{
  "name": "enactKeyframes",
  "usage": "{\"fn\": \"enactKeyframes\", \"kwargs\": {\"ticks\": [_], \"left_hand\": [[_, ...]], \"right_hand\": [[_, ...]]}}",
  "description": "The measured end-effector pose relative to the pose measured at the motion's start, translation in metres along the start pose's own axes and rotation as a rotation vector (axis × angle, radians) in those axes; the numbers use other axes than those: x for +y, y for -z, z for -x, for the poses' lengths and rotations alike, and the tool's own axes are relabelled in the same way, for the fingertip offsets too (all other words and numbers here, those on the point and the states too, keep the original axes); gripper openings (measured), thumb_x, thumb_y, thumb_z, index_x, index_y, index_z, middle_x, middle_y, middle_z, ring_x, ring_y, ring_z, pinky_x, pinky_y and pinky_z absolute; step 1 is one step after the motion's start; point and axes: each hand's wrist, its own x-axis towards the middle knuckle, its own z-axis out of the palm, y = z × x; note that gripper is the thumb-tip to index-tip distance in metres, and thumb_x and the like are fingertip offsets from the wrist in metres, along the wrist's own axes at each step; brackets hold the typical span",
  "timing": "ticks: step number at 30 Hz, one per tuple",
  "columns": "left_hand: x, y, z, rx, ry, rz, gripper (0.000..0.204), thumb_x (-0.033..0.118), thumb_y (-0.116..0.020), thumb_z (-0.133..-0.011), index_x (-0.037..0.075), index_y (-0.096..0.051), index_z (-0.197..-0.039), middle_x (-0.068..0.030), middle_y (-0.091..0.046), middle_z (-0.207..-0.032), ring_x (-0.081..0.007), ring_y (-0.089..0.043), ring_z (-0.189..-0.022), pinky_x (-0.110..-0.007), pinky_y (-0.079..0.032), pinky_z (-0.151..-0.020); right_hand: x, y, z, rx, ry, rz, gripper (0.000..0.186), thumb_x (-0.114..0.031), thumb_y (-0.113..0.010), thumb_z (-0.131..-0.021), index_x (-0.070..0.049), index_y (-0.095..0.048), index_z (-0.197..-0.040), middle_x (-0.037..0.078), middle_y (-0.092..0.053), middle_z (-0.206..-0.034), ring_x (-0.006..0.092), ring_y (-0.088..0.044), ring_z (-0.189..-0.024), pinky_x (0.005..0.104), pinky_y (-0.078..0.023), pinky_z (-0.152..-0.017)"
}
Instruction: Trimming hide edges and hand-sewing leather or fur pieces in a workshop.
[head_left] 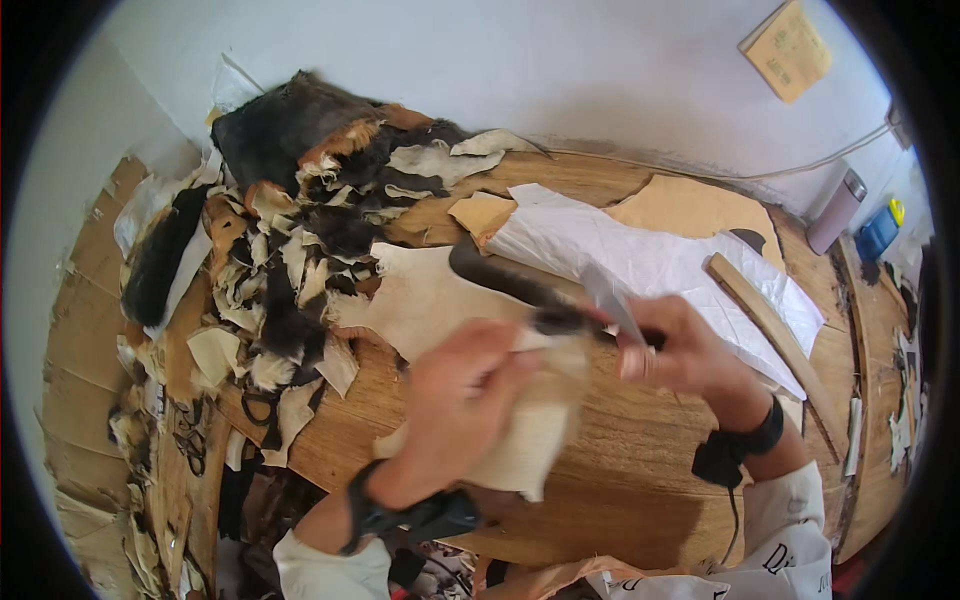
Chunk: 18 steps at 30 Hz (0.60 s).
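Observation:
My left hand (465, 390) is closed on a piece of hide, pinching its upper edge. The hide's pale side (530, 450) hangs below the fingers, and a dark furry end sticks out at the top; motion smears both. My right hand (680, 350), also closed, grips a knife with a flat grey blade (613, 303) that points up and left, close to the hide. Its handle is mostly hidden in the fingers. Beneath the hands lies a larger pale hide (425, 290) with a dark edge on the wooden table (640, 455).
Furry hide scraps (290, 240) are heaped at the left and back. White sheeting (570, 235) and tan pattern pieces (700, 210) lie at the back right, beside a curved wooden stick (770, 315). A pink bottle (836, 212) and blue bottle (879, 230) stand by the wall.

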Motion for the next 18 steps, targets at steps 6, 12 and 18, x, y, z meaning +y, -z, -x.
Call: {"fn": "enactKeyframes", "kwargs": {"ticks": [6, 12, 18], "left_hand": [[-0.056, -0.045, -0.021, -0.308, 0.006, 0.178, 0.025, 0.02, -0.057, -0.084, 0.004, -0.062, -0.103, -0.0147, -0.063, -0.096, -0.0311, -0.06, -0.085, -0.034, -0.048, -0.077], [-0.189, -0.009, -0.068, -0.281, 0.01, -0.743, 0.05, 0.042, -0.046, -0.087, 0.014, -0.044, -0.129, -0.0143, -0.041, -0.134, -0.0311, -0.034, -0.125, -0.041, -0.027, -0.103], [-0.203, -0.003, -0.045, -0.435, 0.188, -0.843, 0.063, 0.05, -0.042, -0.087, 0.014, -0.031, -0.138, -0.0136, -0.028, -0.143, -0.0346, -0.024, -0.131, -0.042, -0.023, -0.106]], "right_hand": [[0.041, 0.009, 0.065, 0.295, -0.438, 0.387, 0.029, -0.023, -0.068, -0.076, 0.0, -0.06, -0.091, 0.006, -0.054, -0.063, 0.0133, -0.045, -0.053, 0.0295, -0.038, -0.052], [0.049, 0.008, 0.1, 0.385, -0.615, 0.407, 0.027, -0.025, -0.066, -0.076, 0.0, -0.055, -0.079, 0.009, -0.049, -0.056, 0.016, -0.044, -0.05, 0.031, -0.036, -0.049], [0.06, 0.012, 0.146, 0.434, -0.666, 0.449, 0.027, -0.025, -0.065, -0.076, -0.001, -0.054, -0.079, 0.01, -0.047, -0.055, 0.0164, -0.043, -0.049, 0.0316, -0.036, -0.048]]}}
